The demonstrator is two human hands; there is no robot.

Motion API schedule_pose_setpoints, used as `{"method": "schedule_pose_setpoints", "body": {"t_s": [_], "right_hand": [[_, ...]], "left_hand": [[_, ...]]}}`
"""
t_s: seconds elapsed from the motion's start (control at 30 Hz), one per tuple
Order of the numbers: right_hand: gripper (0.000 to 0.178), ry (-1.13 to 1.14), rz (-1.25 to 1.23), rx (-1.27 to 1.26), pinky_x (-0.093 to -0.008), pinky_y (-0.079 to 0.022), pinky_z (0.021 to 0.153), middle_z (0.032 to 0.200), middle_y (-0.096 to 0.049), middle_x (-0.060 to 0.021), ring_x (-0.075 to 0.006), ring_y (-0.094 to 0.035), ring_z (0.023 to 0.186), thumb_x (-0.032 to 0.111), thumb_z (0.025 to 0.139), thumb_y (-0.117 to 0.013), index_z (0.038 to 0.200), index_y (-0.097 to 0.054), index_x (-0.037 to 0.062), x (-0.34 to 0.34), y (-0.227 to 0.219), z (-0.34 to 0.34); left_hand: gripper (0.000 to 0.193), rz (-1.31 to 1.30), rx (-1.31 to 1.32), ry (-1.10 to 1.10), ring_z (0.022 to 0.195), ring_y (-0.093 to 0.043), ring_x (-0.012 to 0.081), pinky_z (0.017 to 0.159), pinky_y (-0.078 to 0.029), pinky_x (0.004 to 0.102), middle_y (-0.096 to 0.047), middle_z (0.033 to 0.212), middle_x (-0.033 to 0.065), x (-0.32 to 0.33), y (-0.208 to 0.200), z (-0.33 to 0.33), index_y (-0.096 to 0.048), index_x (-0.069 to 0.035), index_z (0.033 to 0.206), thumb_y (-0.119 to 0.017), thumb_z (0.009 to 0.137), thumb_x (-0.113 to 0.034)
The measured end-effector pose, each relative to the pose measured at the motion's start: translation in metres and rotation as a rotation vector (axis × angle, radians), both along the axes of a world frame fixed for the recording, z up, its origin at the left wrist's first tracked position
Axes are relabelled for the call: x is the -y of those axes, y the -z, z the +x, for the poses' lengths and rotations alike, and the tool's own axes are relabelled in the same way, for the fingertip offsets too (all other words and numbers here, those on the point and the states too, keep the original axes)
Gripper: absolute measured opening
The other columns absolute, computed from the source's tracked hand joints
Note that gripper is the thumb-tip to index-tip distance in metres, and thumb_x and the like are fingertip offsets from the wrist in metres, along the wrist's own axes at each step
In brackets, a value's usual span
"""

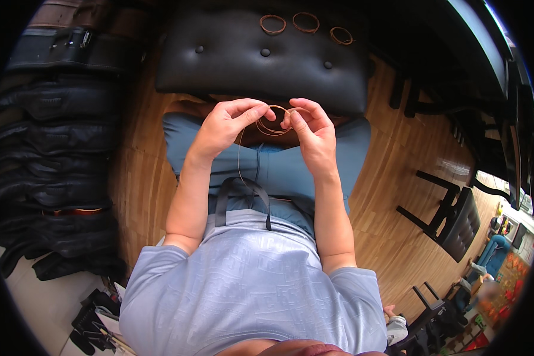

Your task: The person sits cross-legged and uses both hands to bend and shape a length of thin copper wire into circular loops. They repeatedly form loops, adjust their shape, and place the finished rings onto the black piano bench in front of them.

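Over my lap I hold a thin bronze-coloured wire string (271,132), wound into a small coil, between both hands. My left hand (224,129) pinches the coil's left side with thumb and forefinger. On the other side, my right hand (315,132) grips it with the thumb pressed to the curled fingers. A loose length of the wire hangs below my left hand toward my waist. Beyond my hands stands a black padded bench (231,65) with a buttoned top. Three similar coils lie at its far side: a left coil (272,32), a middle coil (305,31) and a right coil (342,43).
Black padded instrument bags (53,139) line the left side, with a dark hard case (71,50) farther back. At right are a dark piece of furniture (486,59) and a tipped-looking black stool (460,225) on the wood floor (397,178). People are visible at lower right.
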State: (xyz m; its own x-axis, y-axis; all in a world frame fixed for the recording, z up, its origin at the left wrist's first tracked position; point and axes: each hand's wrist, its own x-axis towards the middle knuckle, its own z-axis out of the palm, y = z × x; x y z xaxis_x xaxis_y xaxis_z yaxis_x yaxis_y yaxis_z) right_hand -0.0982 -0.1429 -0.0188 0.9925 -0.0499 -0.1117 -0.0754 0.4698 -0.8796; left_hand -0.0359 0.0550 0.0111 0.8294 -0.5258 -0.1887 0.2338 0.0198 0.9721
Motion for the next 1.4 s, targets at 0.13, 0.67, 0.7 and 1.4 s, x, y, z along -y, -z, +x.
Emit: {"method": "schedule_pose_setpoints", "body": {"t_s": [0.13, 0.67, 0.7, 1.4], "right_hand": [[0.039, -0.080, 0.211, 0.029, -0.0296, -0.052, 0.086, 0.093, -0.066, -0.0050, -0.0142, -0.063, 0.089, 0.008, 0.097, -0.066, 0.132, -0.054, -0.0013, 0.002, 0.002, -0.002], [0.037, -0.467, 0.033, 0.054, -0.0287, -0.051, 0.062, 0.082, -0.070, -0.0161, -0.0179, -0.063, 0.068, 0.022, 0.101, -0.055, 0.084, -0.072, -0.0065, 0.008, -0.020, -0.038], [0.035, -0.602, -0.043, -0.082, -0.0268, -0.050, 0.063, 0.085, -0.072, -0.0102, -0.0132, -0.062, 0.068, 0.025, 0.102, -0.056, 0.093, -0.075, -0.0033, -0.009, -0.023, -0.039], [0.059, -0.103, 0.402, -0.269, -0.0317, -0.058, 0.071, 0.132, -0.057, -0.0205, -0.0216, -0.066, 0.097, 0.028, 0.107, -0.051, 0.155, -0.028, 0.0036, -0.053, -0.031, -0.014]], "left_hand": [[0.024, -0.152, -0.176, 0.017, 0.085, -0.062, 0.0082, 0.083, -0.050, 0.0226, -0.068, 0.087, 0.0018, -0.002, 0.002, -0.001, -0.071, 0.002, 0.109, -0.061, 0.102, -0.018], [0.026, -0.401, -0.188, -0.576, 0.084, -0.057, 0.0055, 0.075, -0.042, 0.0203, -0.068, 0.089, -0.0011, -0.005, 0.006, 0.016, -0.070, -0.002, 0.114, -0.061, 0.102, -0.023], [0.025, -0.431, -0.216, -0.567, 0.085, -0.058, 0.0061, 0.075, -0.043, 0.0212, -0.067, 0.088, -0.0011, -0.006, 0.006, 0.016, -0.069, -0.003, 0.115, -0.060, 0.102, -0.023], [0.027, -0.804, -0.118, -0.428, 0.084, -0.058, 0.0168, 0.080, -0.047, 0.0293, -0.060, 0.078, 0.0010, -0.038, -0.049, 0.008, -0.068, 0.003, 0.112, -0.056, 0.104, -0.020]]}}
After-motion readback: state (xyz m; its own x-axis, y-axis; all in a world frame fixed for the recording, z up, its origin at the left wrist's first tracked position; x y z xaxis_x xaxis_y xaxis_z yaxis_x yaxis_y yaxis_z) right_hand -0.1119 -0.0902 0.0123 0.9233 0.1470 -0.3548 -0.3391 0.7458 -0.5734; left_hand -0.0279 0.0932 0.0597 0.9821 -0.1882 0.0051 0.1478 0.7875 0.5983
